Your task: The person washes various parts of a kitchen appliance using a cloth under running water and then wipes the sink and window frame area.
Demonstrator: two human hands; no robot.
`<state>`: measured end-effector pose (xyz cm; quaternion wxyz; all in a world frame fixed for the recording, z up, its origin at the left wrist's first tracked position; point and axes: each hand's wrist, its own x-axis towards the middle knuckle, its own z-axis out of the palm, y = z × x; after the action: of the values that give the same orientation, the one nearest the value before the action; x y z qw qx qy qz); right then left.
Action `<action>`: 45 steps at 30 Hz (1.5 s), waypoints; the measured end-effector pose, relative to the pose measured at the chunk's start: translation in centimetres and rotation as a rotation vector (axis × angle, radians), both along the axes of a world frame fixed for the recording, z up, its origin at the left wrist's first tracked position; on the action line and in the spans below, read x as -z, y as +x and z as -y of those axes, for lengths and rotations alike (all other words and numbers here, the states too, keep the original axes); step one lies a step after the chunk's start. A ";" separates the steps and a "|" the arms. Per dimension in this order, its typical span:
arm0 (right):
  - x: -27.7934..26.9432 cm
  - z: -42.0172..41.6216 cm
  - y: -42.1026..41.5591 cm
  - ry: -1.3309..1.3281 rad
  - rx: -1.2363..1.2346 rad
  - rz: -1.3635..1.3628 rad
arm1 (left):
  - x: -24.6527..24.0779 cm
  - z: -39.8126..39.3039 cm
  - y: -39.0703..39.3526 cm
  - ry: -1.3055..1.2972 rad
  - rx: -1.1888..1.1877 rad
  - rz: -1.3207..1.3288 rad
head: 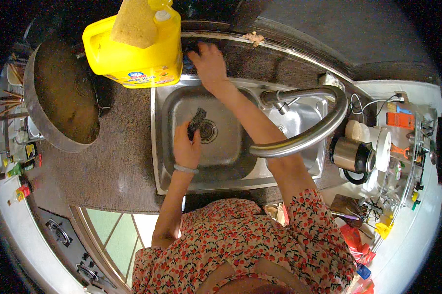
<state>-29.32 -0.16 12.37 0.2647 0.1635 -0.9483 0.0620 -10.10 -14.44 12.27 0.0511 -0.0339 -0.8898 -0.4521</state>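
Observation:
My left hand [185, 150], with a grey band at the wrist, grips a dark scouring pad [197, 118], possibly steel wool. It hovers over the larger basin of the stainless-steel sink [224, 161], beside the drain [209, 132]. Stretched across the sink, my right hand [210, 66] is over the dark counter strip behind it, fingers spread and slightly blurred. Nothing shows in its grasp. Just left of those fingers stands a big yellow plastic jug [166, 55] with a printed label. A pale yellow sponge [134, 25] rests against the jug's top.
A curved metal faucet [309, 136] arches over my right forearm. Left of the sink, a large wok-like pan [66, 99] stands tilted on the brown counter [129, 165]. A steel kettle [349, 155] is at the right. A ginger-like lump [254, 38] lies on the back ledge.

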 end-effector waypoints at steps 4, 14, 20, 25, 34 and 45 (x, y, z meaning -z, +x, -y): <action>1.1 -0.6 -2.5 0.105 -0.100 0.013 | -0.2 0.1 0.0 0.065 -0.005 0.021; 2.9 -11.6 0.7 0.198 0.259 0.050 | 1.1 1.4 0.6 -0.013 0.073 -0.027; 2.1 -14.3 2.0 0.142 0.782 0.329 | 1.6 1.3 1.1 -0.046 0.103 -0.063; 1.8 -16.8 1.0 -0.194 1.119 0.542 | 1.3 0.8 1.5 -0.048 0.113 -0.040; 2.4 -4.9 3.4 0.201 0.611 0.520 | 2.5 1.5 2.2 0.000 0.093 0.038; -0.6 -7.3 6.6 -0.141 0.549 0.501 | 3.5 2.0 2.4 0.031 0.032 0.117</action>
<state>-22.70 7.17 12.98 0.0420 -0.1357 -0.9856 0.0921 -7.66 -16.42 8.78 -0.0076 -0.0207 -0.8835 -0.4680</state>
